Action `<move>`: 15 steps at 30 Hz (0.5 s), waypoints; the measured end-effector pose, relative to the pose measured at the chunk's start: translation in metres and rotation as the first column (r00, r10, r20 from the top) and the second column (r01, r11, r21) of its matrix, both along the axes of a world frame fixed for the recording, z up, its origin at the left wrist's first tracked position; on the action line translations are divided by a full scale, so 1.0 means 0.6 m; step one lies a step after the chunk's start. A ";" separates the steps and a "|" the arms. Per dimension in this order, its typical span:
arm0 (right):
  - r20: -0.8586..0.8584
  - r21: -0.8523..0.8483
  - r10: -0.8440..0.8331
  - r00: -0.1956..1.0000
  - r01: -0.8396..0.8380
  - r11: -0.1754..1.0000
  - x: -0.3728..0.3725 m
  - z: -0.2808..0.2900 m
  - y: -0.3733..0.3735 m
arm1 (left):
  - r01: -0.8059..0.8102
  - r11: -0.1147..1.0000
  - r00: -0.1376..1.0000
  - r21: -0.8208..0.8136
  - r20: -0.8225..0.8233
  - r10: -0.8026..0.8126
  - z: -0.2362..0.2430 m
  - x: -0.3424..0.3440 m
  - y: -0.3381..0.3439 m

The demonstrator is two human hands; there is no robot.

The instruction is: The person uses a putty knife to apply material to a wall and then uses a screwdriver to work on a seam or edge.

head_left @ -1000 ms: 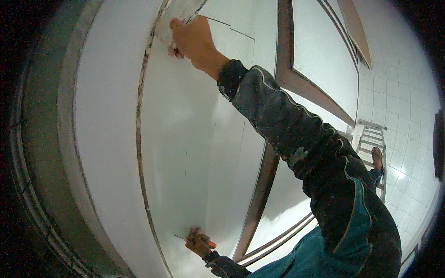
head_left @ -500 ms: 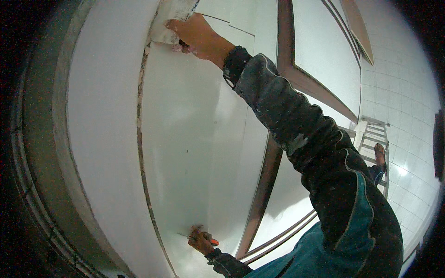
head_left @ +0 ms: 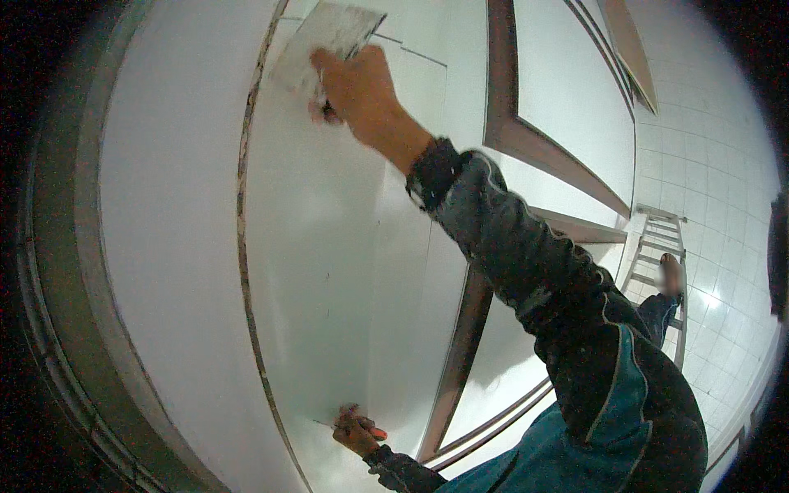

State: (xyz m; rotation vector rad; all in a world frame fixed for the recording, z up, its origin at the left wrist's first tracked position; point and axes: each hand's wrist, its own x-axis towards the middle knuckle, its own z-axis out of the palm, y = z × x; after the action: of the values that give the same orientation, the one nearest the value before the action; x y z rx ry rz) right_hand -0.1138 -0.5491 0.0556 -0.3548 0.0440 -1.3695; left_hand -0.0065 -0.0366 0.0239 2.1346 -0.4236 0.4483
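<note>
My right hand [head_left: 355,86], stretched up at the top, is closed around a wide putty knife [head_left: 337,29] with a flat, whitish-smeared metal blade. Its blade lies over or just above the pale panel [head_left: 329,197], close to a rough dark gap [head_left: 242,222] along the panel's left edge; contact I cannot tell. At the bottom, my left hand [head_left: 353,431] is closed on a smaller putty knife with an orange-red handle end [head_left: 378,434]. That tool's thin blade shows nearly edge-on, and most of its grip is hidden by my fingers.
A smooth white surface [head_left: 173,230] borders the gap on the left. Brown frame strips [head_left: 472,329] run beside the panel on the right. Beyond them stands a metal ladder [head_left: 657,246] on white floor tiles [head_left: 723,246], with a foot [head_left: 671,275] on it.
My right hand has moved a little right and down with the wide putty knife, baring the gap's upper stretch. The blade shows more fully. My left hand has barely moved.
</note>
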 end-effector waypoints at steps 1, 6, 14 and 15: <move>-0.046 -0.029 -0.150 0.988 0.149 0.988 0.005 -0.004 -0.026 | 0.012 1.000 1.000 0.008 -0.015 -0.011 -0.005 0.004 -0.010; -0.202 -0.198 -0.331 0.922 0.292 0.936 0.042 0.052 -0.057 | 0.068 0.996 0.997 0.065 0.020 -0.069 0.003 -0.004 -0.006; -0.406 -0.774 -0.890 0.206 0.440 0.455 0.074 0.011 -0.062 | 0.009 1.000 0.998 -0.004 0.060 -0.008 0.001 0.000 -0.012; -0.325 -0.345 -0.481 0.814 0.371 0.862 0.078 0.014 -0.052 | 0.060 0.997 0.997 0.041 0.034 -0.062 0.006 0.000 -0.012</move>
State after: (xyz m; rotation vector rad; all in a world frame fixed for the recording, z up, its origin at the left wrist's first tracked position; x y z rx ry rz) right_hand -0.0667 -0.5801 0.0639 -0.8994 0.3005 -1.7385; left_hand -0.0067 -0.0438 0.0275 2.1481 -0.5205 0.4470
